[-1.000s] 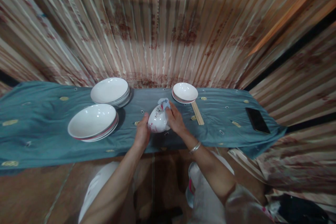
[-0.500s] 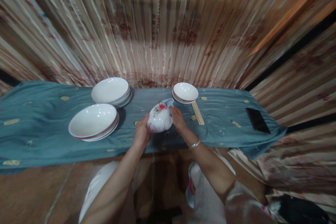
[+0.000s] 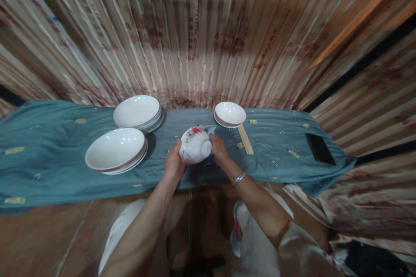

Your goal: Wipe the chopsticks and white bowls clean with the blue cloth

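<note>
My left hand [image 3: 174, 161] is closed on the edge of a white bowl [image 3: 194, 146] with red flowers and dark print. The bowl is held tilted above the table, its outer side and foot ring facing me and to the right. My right hand [image 3: 219, 149] is closed on a small light-blue cloth [image 3: 210, 130], beside the bowl's foot. Part of the cloth is hidden behind the hand and the bowl. Behind my right hand stands a small stack of white bowls [image 3: 230, 114], with a bundle of wooden chopsticks [image 3: 245, 140] lying in front of it.
Two stacks of larger white dishes, a rear stack [image 3: 136, 111] and a front stack [image 3: 115, 149], stand at the left on a blue-green tablecloth [image 3: 58, 156]. A black phone [image 3: 320, 149] lies near the right end. A pleated curtain [image 3: 201, 34] hangs behind the table.
The bowl has shifted slightly left and turned, so more of its foot ring shows. My right hand with the cloth has come a little away from the bowl's side.
</note>
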A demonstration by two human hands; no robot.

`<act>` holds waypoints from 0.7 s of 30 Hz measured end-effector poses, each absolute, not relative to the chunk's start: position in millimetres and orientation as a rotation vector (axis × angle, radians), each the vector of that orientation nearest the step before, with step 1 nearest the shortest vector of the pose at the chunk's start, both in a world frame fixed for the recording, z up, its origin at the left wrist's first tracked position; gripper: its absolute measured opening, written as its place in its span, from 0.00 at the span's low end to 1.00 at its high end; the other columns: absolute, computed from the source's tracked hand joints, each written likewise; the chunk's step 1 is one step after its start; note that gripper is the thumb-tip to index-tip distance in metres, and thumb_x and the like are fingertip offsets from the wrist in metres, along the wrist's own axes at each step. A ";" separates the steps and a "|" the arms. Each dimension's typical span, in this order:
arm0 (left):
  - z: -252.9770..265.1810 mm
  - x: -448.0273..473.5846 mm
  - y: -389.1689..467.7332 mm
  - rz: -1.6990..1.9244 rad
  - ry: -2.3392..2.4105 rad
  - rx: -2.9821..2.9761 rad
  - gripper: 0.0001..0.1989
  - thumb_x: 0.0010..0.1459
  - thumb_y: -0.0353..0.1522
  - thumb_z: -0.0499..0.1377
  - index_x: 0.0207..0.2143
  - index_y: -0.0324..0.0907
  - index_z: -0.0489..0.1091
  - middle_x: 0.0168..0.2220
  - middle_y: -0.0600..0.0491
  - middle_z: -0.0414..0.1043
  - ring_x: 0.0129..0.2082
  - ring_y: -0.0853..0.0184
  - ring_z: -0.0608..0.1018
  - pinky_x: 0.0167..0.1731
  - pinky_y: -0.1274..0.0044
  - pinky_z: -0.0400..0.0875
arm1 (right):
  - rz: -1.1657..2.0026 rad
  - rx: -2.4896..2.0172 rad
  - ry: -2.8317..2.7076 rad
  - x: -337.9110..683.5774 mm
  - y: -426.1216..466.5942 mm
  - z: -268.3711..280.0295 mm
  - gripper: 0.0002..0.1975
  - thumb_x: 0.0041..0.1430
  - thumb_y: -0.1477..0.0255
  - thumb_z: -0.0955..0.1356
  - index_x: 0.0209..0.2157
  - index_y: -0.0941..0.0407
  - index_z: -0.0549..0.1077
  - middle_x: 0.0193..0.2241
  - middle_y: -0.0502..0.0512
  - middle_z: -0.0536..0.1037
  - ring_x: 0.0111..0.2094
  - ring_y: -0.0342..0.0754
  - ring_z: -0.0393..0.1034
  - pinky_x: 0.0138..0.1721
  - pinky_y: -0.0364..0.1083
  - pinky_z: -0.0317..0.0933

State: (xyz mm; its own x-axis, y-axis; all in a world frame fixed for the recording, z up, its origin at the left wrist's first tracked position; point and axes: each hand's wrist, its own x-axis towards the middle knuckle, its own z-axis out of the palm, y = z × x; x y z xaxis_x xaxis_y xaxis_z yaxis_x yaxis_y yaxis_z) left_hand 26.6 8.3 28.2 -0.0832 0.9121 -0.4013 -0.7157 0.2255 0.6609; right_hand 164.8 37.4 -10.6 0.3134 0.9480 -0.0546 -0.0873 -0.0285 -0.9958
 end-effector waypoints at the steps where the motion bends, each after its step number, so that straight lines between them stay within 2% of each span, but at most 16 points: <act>1: 28.4 26.6 8.6 1.371 0.927 0.251 0.10 0.60 0.29 0.56 0.34 0.31 0.76 0.29 0.45 0.81 0.38 0.59 0.82 0.48 0.69 0.74 | 1.047 -1.331 -0.861 164.2 37.6 -12.5 0.15 0.58 0.61 0.61 0.32 0.57 0.74 0.31 0.52 0.78 0.40 0.50 0.70 0.46 0.48 0.62; 6: 30.5 28.9 10.2 1.315 0.893 0.133 0.16 0.64 0.31 0.51 0.47 0.31 0.73 0.35 0.44 0.81 0.43 0.59 0.81 0.50 0.68 0.72 | 1.104 -1.382 -0.750 160.5 37.5 -19.4 0.13 0.57 0.62 0.62 0.29 0.56 0.72 0.28 0.49 0.77 0.37 0.49 0.70 0.44 0.46 0.63; 11: 32.5 30.6 12.8 1.278 0.833 0.046 0.23 0.66 0.33 0.47 0.59 0.34 0.64 0.42 0.44 0.80 0.47 0.58 0.80 0.53 0.66 0.70 | 1.080 -1.385 -0.746 158.1 35.7 -28.7 0.14 0.58 0.61 0.62 0.35 0.55 0.74 0.36 0.52 0.80 0.43 0.49 0.72 0.46 0.46 0.62; 16: 29.0 27.9 14.5 1.256 0.858 0.014 0.24 0.66 0.34 0.47 0.61 0.34 0.62 0.40 0.45 0.81 0.44 0.59 0.80 0.52 0.66 0.71 | 1.018 -1.417 -0.778 157.3 34.9 -37.6 0.19 0.58 0.56 0.63 0.36 0.56 0.75 0.40 0.56 0.81 0.46 0.50 0.73 0.51 0.49 0.62; 21: 27.4 25.5 15.1 1.249 0.828 -0.009 0.23 0.67 0.34 0.46 0.61 0.36 0.61 0.40 0.46 0.81 0.43 0.59 0.80 0.53 0.66 0.70 | 1.010 -1.417 -0.803 155.9 32.3 -39.7 0.20 0.59 0.57 0.61 0.41 0.56 0.75 0.46 0.58 0.79 0.50 0.50 0.72 0.56 0.49 0.59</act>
